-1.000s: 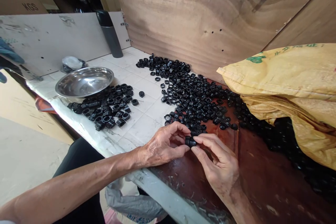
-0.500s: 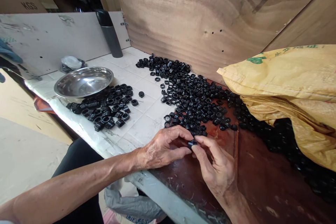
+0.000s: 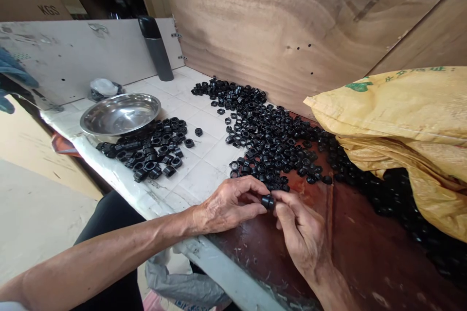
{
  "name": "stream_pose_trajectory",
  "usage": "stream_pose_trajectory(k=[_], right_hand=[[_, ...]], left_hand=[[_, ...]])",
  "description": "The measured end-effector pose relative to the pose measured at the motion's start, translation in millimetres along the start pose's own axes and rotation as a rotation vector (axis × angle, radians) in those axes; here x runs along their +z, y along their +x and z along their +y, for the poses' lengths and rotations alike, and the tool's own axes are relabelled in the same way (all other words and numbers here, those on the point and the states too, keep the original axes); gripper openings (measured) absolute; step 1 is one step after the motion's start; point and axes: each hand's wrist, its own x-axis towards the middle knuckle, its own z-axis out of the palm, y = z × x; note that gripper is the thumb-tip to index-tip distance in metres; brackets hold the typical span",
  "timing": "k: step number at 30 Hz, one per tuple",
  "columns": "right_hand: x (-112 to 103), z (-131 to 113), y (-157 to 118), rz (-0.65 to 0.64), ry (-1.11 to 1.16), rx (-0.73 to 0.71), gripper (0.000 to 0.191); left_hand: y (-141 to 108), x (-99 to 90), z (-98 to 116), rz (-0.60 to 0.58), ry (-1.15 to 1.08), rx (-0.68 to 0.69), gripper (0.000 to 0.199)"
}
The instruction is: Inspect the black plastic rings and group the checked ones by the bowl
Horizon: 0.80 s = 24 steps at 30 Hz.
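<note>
Between my two hands is a small black ring-shaped plastic part (image 3: 267, 202), held above the reddish-brown part of the table near its front edge. My left hand (image 3: 233, 204) pinches it from the left with thumb and forefinger. From the other side, the thumb and fingertips of my right hand (image 3: 301, 226) close on its right end. Just beyond my fingers begins a large heap of loose black rings and nuts (image 3: 270, 131). A smaller pile of similar black parts (image 3: 153, 150) lies to the left on the white surface.
A shiny steel bowl (image 3: 120, 114) rests at the left by the smaller pile. Behind it stands a dark grey flask (image 3: 156, 51). A yellow woven sack (image 3: 397, 107) lies at the right with black parts at its mouth. A plywood panel (image 3: 273, 24) closes the back.
My right fingers have shifted slightly on the black part, and more of its side now shows between my hands. The whole view has moved a little; the piles look the same.
</note>
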Motion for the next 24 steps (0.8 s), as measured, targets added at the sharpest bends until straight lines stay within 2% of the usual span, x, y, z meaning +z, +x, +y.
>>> stream_pose_trajectory(k=[3, 6, 9, 11, 13, 15, 20, 24], right_hand=[[-2.3, -0.1, -1.2, -0.037, 0.008, -0.004, 0.022], [-1.9, 0.3, -1.6, -0.048, -0.031, -0.003, 0.038], [-0.3, -0.7, -0.9, -0.049, 0.017, 0.009, 0.02], [0.1, -1.1, -0.6, -0.062, 0.021, 0.01, 0.02], [-0.5, -0.9, -0.6, -0.074, -0.01, 0.022, 0.035], [-1.8, -0.7, -0.6, -0.086, -0.009, 0.046, 0.041], [-4.2, -2.6, 0.0, -0.112, 0.018, 0.031, 0.037], [-3.2, -3.5, 0.0, -0.067, 0.037, 0.01, 0.018]], left_hand=[[0.0, 0.3, 0.6, 0.013, -0.001, -0.036, 0.023], [-1.3, 0.0, 0.5, 0.012, 0.004, -0.044, 0.023], [-2.7, -0.8, -0.3, 0.027, -0.012, -0.067, 0.023], [-3.1, -1.3, -0.8, 0.005, -0.019, -0.057, 0.024], [-2.7, -1.5, -1.1, -0.009, -0.024, -0.048, 0.025], [-2.0, -1.4, -1.0, 0.001, -0.029, -0.056, 0.026], [-1.9, -1.1, -1.7, 0.02, -0.044, -0.091, 0.027], [-2.7, -1.7, -3.4, 0.019, -0.055, -0.105, 0.026]])
